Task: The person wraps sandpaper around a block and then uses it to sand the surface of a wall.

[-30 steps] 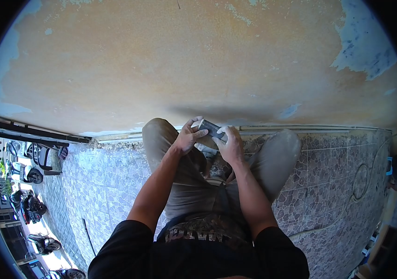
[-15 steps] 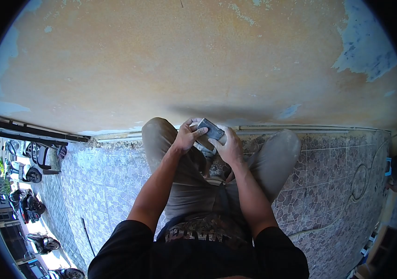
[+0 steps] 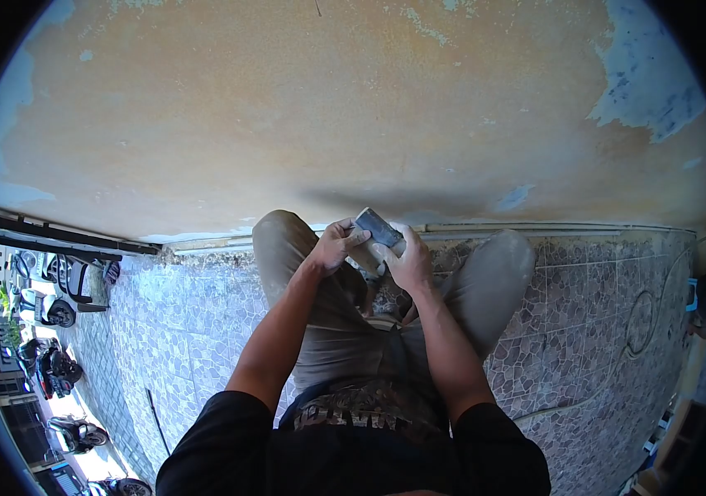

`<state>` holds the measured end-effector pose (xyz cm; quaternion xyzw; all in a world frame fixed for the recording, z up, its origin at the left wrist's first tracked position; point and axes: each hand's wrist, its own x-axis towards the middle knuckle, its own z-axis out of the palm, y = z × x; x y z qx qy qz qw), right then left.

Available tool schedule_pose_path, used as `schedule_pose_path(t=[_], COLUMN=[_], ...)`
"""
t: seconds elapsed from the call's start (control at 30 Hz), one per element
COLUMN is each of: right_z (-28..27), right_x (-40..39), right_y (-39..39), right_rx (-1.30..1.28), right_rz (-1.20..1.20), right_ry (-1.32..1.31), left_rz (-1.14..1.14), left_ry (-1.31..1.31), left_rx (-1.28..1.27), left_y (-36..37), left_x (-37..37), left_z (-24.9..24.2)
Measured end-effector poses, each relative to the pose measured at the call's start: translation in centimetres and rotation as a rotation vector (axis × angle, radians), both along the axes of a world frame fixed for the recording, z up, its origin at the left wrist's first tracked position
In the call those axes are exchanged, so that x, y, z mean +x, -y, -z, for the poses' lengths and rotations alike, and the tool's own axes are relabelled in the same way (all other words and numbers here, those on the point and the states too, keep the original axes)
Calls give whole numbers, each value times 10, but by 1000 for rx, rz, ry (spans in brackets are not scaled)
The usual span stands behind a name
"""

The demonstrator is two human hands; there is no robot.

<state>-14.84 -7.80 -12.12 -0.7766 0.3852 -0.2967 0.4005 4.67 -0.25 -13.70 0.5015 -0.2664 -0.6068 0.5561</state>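
Note:
A dark grey sanding block (image 3: 379,228) is held tilted between my hands, above the gap between my knees and close to the wall. My left hand (image 3: 336,246) is closed on its left end, with the thumb across the near edge. On its right end my right hand (image 3: 407,261) is closed, thumb pressed on the lower edge. A paler, tan sheet-like piece (image 3: 364,257) shows just under the block between the two hands. Most of the fingertips are hidden behind the block.
A wall (image 3: 287,107) with worn tan paint and pale blue patches rises in front. Thin pipes (image 3: 485,226) run along its foot. Stone-patterned tiles (image 3: 196,331) cover the floor. A hose (image 3: 636,326) lies at the right. Several motorbikes (image 3: 47,368) stand at the far left.
The block has tilted slightly and shifted a little up and right in my hands. More of the tan piece shows beneath it. My arms and legs stay nearly still.

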Motion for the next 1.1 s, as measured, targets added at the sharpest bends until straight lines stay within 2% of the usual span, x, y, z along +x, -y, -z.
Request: schedule_pose_path(t=[0.53,0.6,0.77,0.93,1.03,1.1], right_z=[2,2,-7,-10,-7,-9], right_x=[1,2,3,3,4,4], right_y=[2,2,3,1,-1,-1], right_rx=[-51,-57,-122,-96,-67,-69], right_rz=[10,14,34,58,70,75], right_ry=[-48,-53,39,21,32,35], left_rz=[-38,-117,-129,-148,-165,-98], left_ry=[96,-99,-57,-76,-182,-215], left_rx=[71,78,38,63,104,73], left_y=[1,1,1,0,-2,-2], left_x=[-2,-4,-2,-1,5,8], left_z=[-7,-16,-6,-10,-6,1])
